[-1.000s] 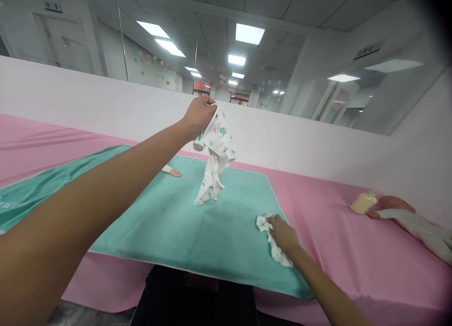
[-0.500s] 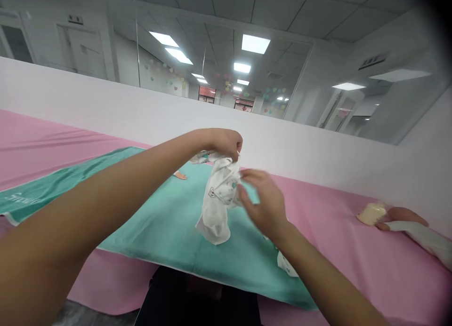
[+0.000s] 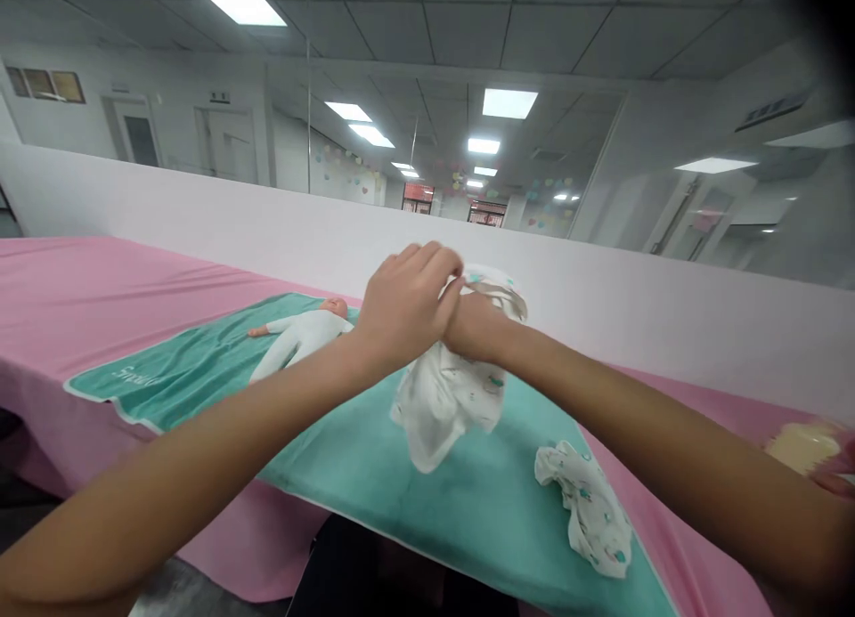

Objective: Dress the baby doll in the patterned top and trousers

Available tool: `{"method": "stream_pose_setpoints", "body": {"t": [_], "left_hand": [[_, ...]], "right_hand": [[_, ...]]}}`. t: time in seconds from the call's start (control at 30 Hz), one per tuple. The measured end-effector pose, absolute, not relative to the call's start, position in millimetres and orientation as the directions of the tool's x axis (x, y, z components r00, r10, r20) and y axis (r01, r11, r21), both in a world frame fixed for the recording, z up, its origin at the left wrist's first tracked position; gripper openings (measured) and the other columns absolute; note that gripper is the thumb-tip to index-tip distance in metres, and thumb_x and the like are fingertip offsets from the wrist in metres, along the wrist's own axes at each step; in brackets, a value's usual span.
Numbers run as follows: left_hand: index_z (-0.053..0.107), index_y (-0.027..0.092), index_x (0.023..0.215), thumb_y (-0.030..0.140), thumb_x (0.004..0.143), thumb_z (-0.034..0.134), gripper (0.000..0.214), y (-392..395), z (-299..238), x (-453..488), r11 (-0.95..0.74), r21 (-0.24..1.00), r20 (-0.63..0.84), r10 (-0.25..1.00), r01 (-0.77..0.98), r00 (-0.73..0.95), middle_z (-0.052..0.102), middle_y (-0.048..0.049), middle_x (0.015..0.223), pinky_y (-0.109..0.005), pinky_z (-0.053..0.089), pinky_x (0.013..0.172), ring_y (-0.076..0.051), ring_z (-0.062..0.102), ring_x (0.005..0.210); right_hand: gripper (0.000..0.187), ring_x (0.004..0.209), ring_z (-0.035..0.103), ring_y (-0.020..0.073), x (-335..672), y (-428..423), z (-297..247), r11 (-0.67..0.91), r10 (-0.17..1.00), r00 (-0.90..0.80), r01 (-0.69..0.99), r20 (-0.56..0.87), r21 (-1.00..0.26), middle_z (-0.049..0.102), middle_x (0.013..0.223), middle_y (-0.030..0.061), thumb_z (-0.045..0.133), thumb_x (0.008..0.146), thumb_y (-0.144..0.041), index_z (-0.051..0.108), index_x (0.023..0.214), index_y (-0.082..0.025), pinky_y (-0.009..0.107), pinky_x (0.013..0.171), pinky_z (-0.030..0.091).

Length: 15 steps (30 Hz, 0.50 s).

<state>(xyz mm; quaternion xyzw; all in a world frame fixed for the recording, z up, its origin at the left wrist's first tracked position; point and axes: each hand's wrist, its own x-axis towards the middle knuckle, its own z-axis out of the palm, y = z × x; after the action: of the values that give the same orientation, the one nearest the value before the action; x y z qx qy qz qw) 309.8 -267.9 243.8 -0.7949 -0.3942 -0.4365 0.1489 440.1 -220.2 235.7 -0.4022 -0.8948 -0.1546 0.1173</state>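
A white baby garment with small green and dark prints hangs in the air above the green towel. My left hand is closed at its upper edge, the fingers curled over and close against my right hand. My right hand is up against the garment, its fingers hidden behind my left hand and the cloth. Part of the garment loops up behind my right wrist. A second crumpled printed baby garment lies on the towel below my right forearm.
A baby doll in a white suit lies on the towel's far left part. Pink cloth covers the table. At the right edge a cream-coloured object lies partly out of view. A white wall with windows above stands behind the table.
My hands were apart, the left holding the garment up and the right open beside it. Now they are together at its top. The view has turned left, showing more of the doll.
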Motion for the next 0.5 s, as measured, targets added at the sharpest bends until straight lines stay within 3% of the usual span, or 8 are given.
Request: {"method": "stream_pose_setpoints", "body": {"t": [0.13,0.23,0.33,0.5], "left_hand": [[0.040,0.023,0.112,0.037,0.080,0.048,0.036,-252,217,300,-0.671,0.348,0.685,0.659,0.655,0.311,0.052,-0.0055,0.106,-0.031,0.040,0.073,-0.020,0.051,0.093],[0.037,0.027,0.114,0.038,0.075,0.053,0.044,-241,223,302,-0.627,0.455,0.537,0.759,0.632,0.367,0.056,-0.0001,0.091,-0.027,0.040,0.061,-0.017,0.054,0.076],[0.042,0.028,0.108,0.038,0.073,0.053,0.038,-239,243,302,-0.600,0.424,0.509,0.777,0.678,0.370,0.055,0.0011,0.082,-0.025,0.036,0.055,-0.016,0.052,0.068],[0.056,0.024,0.089,0.036,0.075,0.048,0.020,-240,266,285,-0.588,0.284,0.480,0.771,0.758,0.418,0.057,-0.0012,0.081,-0.024,0.032,0.053,-0.016,0.052,0.070]], "right_hand": [[0.016,0.067,0.046,0.0120,460,-225,260,0.666,0.707,-0.561,0.733,0.429,-0.138,0.055,0.075,0.0006,0.042,0.081,-0.030,0.051,0.077,-0.017,0.024,0.059,0.032],[0.025,0.060,0.039,0.0090,468,-231,265,0.651,0.746,-0.482,0.671,0.458,-0.355,0.046,0.067,-0.0020,0.045,0.080,-0.040,0.046,0.071,-0.016,0.021,0.055,0.030],[0.030,0.059,0.036,0.0085,476,-236,268,0.630,0.775,-0.455,0.616,0.439,-0.473,0.042,0.067,-0.0023,0.051,0.075,-0.047,0.049,0.075,-0.017,0.021,0.053,0.028],[0.035,0.055,0.036,0.0083,504,-242,274,0.525,0.832,-0.543,0.710,0.110,-0.470,0.041,0.064,-0.0022,0.059,0.069,-0.051,0.050,0.071,-0.017,0.021,0.049,0.025]]}}
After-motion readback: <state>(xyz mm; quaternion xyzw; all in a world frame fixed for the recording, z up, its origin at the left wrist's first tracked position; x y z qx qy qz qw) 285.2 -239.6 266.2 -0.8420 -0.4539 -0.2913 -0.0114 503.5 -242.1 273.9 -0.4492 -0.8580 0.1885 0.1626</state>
